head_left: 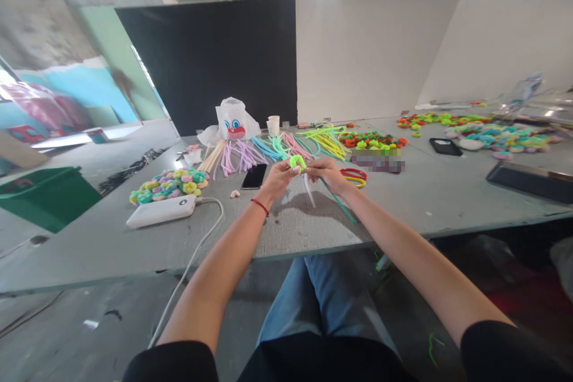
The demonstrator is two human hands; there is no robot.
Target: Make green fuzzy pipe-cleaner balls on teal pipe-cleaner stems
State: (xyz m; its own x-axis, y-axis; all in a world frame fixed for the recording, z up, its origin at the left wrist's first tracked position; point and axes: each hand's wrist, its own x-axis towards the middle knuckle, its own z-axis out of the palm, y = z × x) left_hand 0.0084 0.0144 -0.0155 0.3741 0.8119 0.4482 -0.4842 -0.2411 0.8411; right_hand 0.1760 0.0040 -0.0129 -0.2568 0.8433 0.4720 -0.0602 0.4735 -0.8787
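Observation:
Above the table's near middle, my left hand [280, 179] pinches a bent, fuzzy yellow-green pipe cleaner [297, 160] shaped into small loops. My right hand [329, 173] is closed close beside it, with its fingertips meeting the left ones. From under the right hand a dark green pipe cleaner [339, 201] slants down toward the table's front edge. A thin whitish strip [310, 192] hangs between the hands; which hand holds it cannot be made out. Red and yellow pipe cleaner loops [354, 176] lie just right of the right hand.
Loose pipe cleaners [244, 157] fan across the back. Piles of fuzzy flowers lie left [169, 185] and right [373, 141]. A black phone [254, 176] and a white power bank [162, 211] with a cable rest left. A white bag [233, 122] and paper cups [273, 126] stand behind.

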